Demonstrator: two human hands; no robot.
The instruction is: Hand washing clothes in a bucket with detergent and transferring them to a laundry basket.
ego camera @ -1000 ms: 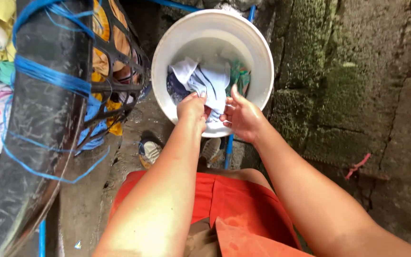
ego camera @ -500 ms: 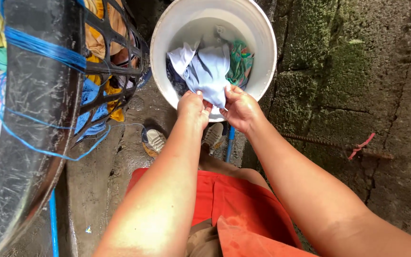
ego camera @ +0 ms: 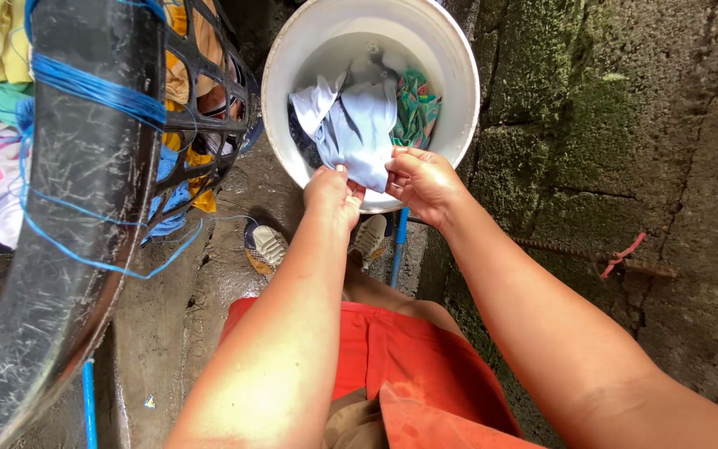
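Over bucket (ego camera: 292, 50), hands (ego camera: 376, 187) gripping cloth (ego camera: 359, 125)

No package, label, sign or screen is visible in the head view.
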